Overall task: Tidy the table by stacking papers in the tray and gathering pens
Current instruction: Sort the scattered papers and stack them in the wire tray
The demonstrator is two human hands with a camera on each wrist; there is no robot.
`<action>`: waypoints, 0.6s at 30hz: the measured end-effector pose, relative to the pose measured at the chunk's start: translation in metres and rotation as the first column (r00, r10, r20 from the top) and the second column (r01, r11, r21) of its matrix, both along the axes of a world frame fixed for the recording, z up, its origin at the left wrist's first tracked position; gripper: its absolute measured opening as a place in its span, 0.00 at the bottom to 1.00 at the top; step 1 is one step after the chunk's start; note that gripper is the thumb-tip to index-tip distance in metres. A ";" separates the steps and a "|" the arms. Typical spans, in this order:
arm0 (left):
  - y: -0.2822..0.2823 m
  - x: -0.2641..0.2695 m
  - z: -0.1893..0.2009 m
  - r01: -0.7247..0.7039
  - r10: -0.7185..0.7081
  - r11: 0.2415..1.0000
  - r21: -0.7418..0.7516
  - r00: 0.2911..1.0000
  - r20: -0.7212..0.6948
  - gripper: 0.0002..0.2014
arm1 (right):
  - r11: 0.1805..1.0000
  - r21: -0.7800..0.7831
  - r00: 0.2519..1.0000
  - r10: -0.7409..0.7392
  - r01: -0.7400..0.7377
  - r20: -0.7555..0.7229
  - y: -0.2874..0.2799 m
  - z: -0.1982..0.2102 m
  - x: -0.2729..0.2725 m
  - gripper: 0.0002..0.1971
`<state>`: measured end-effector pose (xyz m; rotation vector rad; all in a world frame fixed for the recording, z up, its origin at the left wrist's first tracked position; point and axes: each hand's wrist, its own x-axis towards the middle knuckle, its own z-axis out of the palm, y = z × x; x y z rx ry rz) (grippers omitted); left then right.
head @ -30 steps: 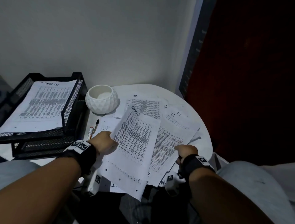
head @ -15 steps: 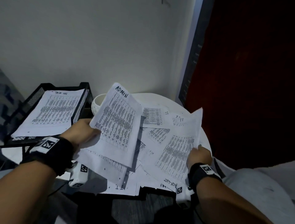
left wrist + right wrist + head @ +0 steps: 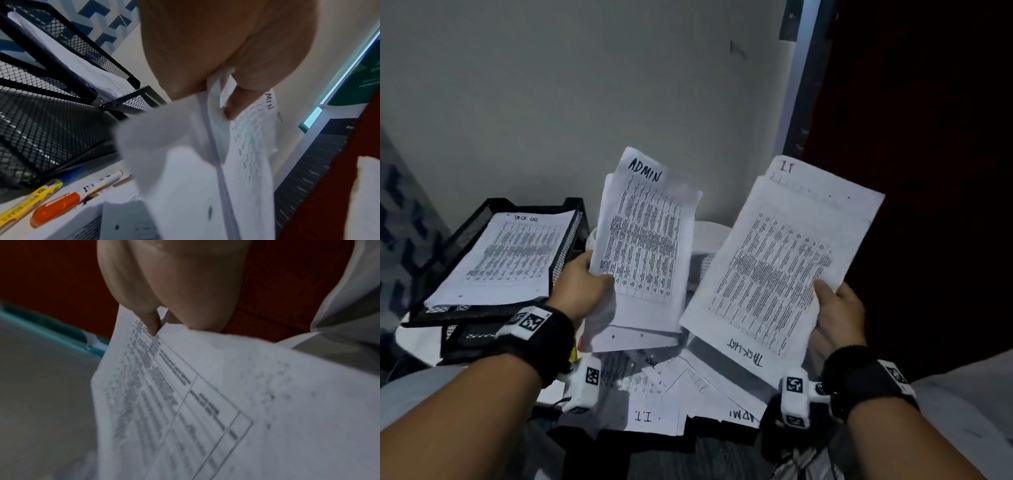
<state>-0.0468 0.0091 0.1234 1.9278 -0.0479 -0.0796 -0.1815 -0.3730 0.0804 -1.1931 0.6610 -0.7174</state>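
Note:
My left hand (image 3: 585, 284) grips a bunch of printed sheets headed ADMIN (image 3: 647, 240), held up above the table; the left wrist view shows thumb and fingers pinching those ADMIN sheets (image 3: 236, 146). My right hand (image 3: 839, 308) holds a second bunch, its top sheet marked TASK LIST (image 3: 774, 270), raised at the right; the right wrist view shows the pinched bunch (image 3: 205, 394). More loose papers (image 3: 671, 387) lie on the white table below. The black mesh tray (image 3: 565, 253) at the left holds a printed sheet (image 3: 506, 253). Pens lie beside the tray (image 3: 61, 65): an orange-capped marker (image 3: 68, 201) and a yellow one (image 3: 28, 199).
A pale wall stands behind the table, and a dark red door (image 3: 928, 171) fills the right side. The white bowl is almost wholly hidden behind the raised ADMIN sheets. My knees are just under the table's near edge.
Both hands have lifted their bunches of paper off the table and raised them upright. The camera has tilted up, so the tray sits lower in view.

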 end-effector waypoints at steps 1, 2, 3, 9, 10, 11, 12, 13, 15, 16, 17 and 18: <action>-0.001 -0.001 0.001 0.009 -0.009 1.000 -0.001 1.000 -0.003 0.07 | 0.995 0.079 0.998 0.062 -0.064 0.027 0.003 0.001 0.000 0.13; -0.003 -0.004 0.002 0.027 -0.027 1.000 -0.009 1.000 0.003 0.08 | 0.982 0.141 0.991 0.123 -0.128 0.046 0.009 0.002 0.002 0.15; -0.005 -0.006 0.002 0.060 -0.060 0.998 -0.006 0.998 0.003 0.09 | 0.965 0.185 0.982 0.181 -0.188 0.052 0.016 0.004 0.003 0.16; -0.024 -0.025 0.001 0.295 -0.310 0.939 -0.175 0.949 -0.063 0.13 | 0.882 0.319 0.918 0.389 -0.348 -0.074 0.066 -0.012 0.012 0.15; -0.026 -0.026 0.000 0.326 -0.352 0.919 -0.223 0.932 -0.086 0.14 | 0.880 0.337 0.914 0.390 -0.334 -0.111 0.070 -0.018 0.016 0.15; -0.029 -0.028 0.000 0.354 -0.395 0.895 -0.271 0.911 -0.118 0.15 | 0.872 0.359 0.904 0.403 -0.333 -0.142 0.073 -0.024 0.020 0.15; -0.030 -0.029 0.000 0.373 -0.433 0.873 -0.314 0.889 -0.148 0.16 | 0.865 0.377 0.893 0.416 -0.331 -0.171 0.076 -0.030 0.024 0.14; -0.031 -0.029 -0.002 0.382 -0.458 0.858 -0.342 0.872 -0.175 0.17 | 0.856 0.392 0.880 0.434 -0.336 -0.194 0.079 -0.033 0.026 0.14; -0.032 -0.027 -0.007 0.353 -0.445 0.870 -0.344 0.863 -0.239 0.15 | 0.844 0.399 0.859 0.465 -0.358 -0.213 0.084 -0.038 0.031 0.14; -0.033 -0.024 -0.012 0.312 -0.411 0.887 -0.340 0.870 -0.274 0.14 | 0.846 0.385 0.855 0.471 -0.368 -0.217 0.086 -0.038 0.033 0.14; -0.033 -0.020 -0.017 0.260 -0.365 0.906 -0.334 0.879 -0.306 0.14 | 0.853 0.364 0.858 0.467 -0.374 -0.212 0.086 -0.042 0.036 0.16; -0.033 -0.018 -0.022 0.225 -0.337 0.914 -0.336 0.885 -0.322 0.20 | 0.863 0.328 0.864 0.461 -0.384 -0.202 0.086 -0.044 0.038 0.20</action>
